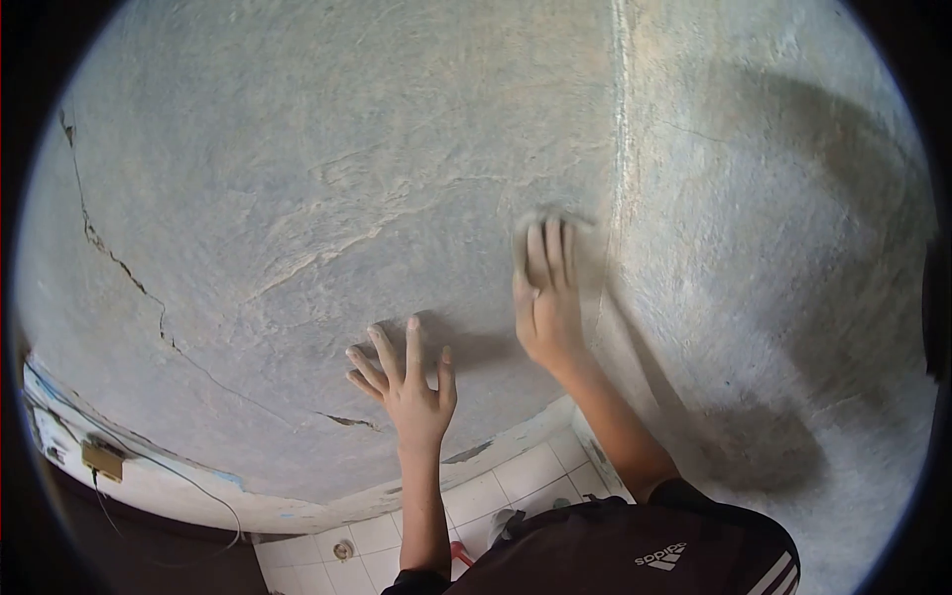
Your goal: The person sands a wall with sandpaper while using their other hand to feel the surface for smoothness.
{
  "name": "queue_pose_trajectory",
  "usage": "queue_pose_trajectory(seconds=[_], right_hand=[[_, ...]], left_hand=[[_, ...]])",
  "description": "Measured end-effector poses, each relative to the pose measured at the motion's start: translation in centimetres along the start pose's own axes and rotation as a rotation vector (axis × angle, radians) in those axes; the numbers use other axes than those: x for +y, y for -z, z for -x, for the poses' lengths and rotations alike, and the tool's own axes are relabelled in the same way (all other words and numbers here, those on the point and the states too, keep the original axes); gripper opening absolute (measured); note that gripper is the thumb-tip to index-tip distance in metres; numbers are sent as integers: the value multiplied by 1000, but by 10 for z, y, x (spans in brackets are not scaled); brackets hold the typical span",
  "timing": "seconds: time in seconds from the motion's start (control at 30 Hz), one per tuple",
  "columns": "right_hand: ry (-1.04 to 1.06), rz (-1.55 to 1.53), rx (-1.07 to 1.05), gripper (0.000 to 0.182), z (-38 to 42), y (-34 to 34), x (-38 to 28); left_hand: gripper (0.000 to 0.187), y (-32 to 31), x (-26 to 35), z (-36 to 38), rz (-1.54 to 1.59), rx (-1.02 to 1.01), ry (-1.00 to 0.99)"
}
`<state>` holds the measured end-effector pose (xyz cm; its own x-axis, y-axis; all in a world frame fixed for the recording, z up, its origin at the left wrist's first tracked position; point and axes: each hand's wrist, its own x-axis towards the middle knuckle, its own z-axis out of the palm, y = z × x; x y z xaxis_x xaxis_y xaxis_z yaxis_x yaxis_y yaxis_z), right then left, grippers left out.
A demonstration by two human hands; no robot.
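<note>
My left hand (412, 392) rests against the grey plaster wall (297, 178) with its fingers spread, holding nothing. Higher up and to the right, my right hand (547, 297) presses on the same wall close to the corner, its fingers together and slightly blurred. A greyish, flat-looking piece (527, 241) shows around those fingertips; I cannot tell what it is. Pale dust coats the fingers of both hands. Between the hands and to their left, rough ridges (332, 253) run slantwise across the plaster.
A second wall (773, 248) meets this one at the right corner. A long crack (124, 268) runs down the left side. At lower left are a socket box (102, 460) and loose cables (203, 486). White floor tiles (481, 499) and a small drain (343, 549) lie below.
</note>
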<state>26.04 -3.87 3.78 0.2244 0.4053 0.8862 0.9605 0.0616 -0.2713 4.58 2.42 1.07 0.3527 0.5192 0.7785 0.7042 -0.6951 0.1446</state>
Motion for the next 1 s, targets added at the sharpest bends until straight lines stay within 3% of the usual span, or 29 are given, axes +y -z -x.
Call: queue_pose_trajectory(seconds=[0.1,0.27,0.4,0.47,0.53,0.7,0.9,1.0], right_hand=[[-61,-68,82,56,-24,5,-7],[-57,-40,-11,55,34,-23,-2],[109,-35,84,56,-36,4,-18],[-47,-40,173,57,-65,6,-29],[-43,-80,168,57,-66,2,-40],[-12,-87,-92,61,16,-31,-72],[124,-92,31,62,-73,-9,-90],[136,-95,53,63,-76,-17,-100]], left_hand=[[67,10,5,1,59,-41,75],[75,16,3,6,-1,-96,121],[77,20,7,11,5,-92,148],[79,24,13,11,12,-78,176],[79,26,17,12,121,-87,240],[78,29,7,18,77,-96,250],[75,34,-11,32,58,-105,295],[75,38,-19,35,74,-86,341]])
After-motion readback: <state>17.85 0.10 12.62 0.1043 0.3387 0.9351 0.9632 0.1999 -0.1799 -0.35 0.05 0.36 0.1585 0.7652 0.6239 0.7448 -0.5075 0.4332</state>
